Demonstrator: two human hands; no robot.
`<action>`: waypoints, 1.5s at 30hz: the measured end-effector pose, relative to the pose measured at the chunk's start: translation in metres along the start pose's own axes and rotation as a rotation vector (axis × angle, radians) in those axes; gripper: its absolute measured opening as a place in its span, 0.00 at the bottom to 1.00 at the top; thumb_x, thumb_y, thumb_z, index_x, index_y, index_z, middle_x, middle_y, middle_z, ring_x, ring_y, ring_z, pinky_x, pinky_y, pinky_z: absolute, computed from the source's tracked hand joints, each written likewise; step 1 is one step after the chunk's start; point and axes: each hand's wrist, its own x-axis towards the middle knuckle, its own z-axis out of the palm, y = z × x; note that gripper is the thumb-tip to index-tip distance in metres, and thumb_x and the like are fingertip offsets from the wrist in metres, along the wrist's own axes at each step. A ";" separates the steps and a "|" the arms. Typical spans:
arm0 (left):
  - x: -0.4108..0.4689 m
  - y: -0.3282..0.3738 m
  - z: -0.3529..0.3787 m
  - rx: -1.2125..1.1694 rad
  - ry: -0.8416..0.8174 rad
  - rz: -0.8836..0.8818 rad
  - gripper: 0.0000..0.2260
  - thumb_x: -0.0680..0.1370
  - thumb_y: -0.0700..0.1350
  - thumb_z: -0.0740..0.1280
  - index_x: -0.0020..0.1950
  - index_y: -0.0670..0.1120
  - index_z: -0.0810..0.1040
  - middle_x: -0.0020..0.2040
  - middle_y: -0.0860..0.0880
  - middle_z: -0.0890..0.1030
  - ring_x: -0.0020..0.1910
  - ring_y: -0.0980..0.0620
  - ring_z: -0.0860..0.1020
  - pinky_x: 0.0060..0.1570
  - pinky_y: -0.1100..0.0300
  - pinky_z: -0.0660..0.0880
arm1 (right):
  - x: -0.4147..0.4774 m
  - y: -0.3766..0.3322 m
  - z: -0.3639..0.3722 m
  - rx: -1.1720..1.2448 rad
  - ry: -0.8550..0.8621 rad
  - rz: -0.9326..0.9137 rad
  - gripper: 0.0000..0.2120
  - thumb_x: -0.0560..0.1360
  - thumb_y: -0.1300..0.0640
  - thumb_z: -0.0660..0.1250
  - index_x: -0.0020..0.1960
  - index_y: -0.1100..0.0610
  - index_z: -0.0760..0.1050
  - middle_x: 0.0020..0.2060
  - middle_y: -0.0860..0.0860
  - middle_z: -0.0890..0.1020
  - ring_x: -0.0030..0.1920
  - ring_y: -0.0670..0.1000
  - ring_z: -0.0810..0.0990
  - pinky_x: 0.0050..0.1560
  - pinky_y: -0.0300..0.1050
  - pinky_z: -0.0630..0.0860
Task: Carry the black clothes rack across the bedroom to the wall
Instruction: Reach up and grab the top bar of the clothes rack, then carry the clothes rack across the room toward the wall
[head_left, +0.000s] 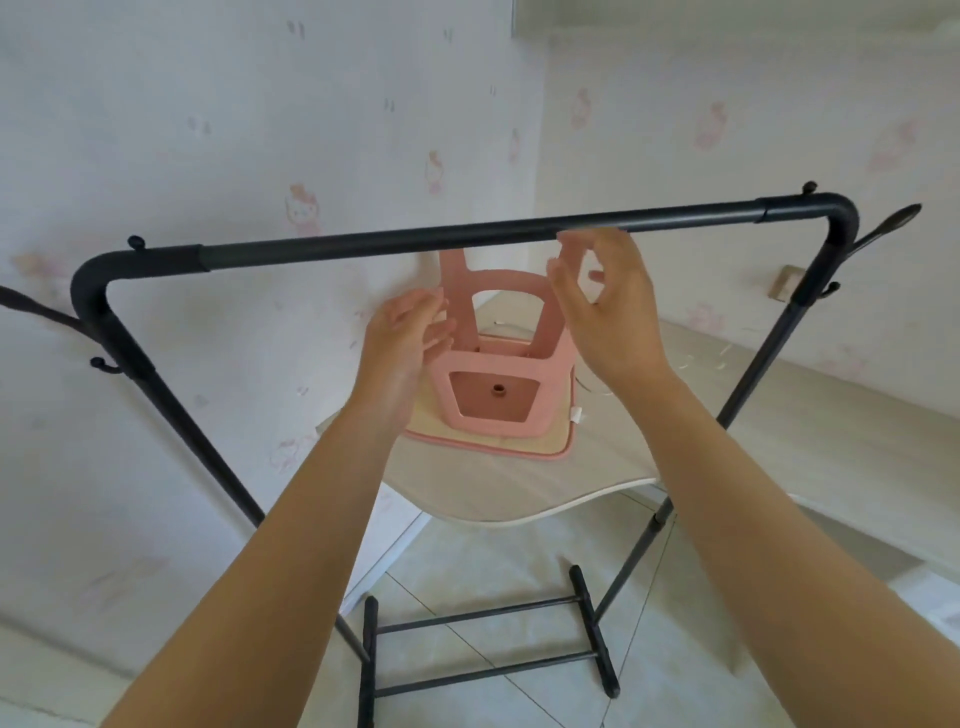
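Stiff, probably light tube rack (467, 240); best gripped on top bar, both hands (405, 332) (605, 306) open, just short, empty.

Both open hands (605, 306) hover just below the black rack's top bar (467, 236)

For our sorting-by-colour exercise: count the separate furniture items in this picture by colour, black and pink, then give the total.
Black: 1, the clothes rack
Pink: 1, the upturned stool on the pale desk
Total: 2
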 end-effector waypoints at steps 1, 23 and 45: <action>0.003 0.004 0.003 -0.031 0.007 -0.007 0.15 0.79 0.48 0.68 0.64 0.45 0.75 0.57 0.48 0.82 0.54 0.50 0.82 0.52 0.59 0.78 | 0.008 0.003 0.000 -0.039 0.013 -0.035 0.11 0.78 0.58 0.66 0.60 0.58 0.75 0.57 0.50 0.76 0.56 0.39 0.74 0.56 0.33 0.71; 0.014 0.042 0.027 -0.445 0.029 -0.090 0.04 0.81 0.42 0.65 0.48 0.42 0.74 0.57 0.41 0.83 0.58 0.41 0.82 0.59 0.54 0.78 | 0.057 0.039 0.002 -0.529 -0.058 -0.328 0.11 0.77 0.42 0.64 0.50 0.50 0.77 0.37 0.47 0.76 0.45 0.52 0.72 0.53 0.44 0.56; -0.007 0.046 0.044 -0.353 -0.116 -0.062 0.10 0.83 0.43 0.62 0.57 0.36 0.74 0.56 0.36 0.84 0.51 0.42 0.85 0.55 0.54 0.81 | 0.040 0.025 -0.052 -0.533 -0.064 -0.185 0.08 0.71 0.48 0.74 0.43 0.50 0.77 0.31 0.40 0.73 0.40 0.45 0.65 0.50 0.44 0.59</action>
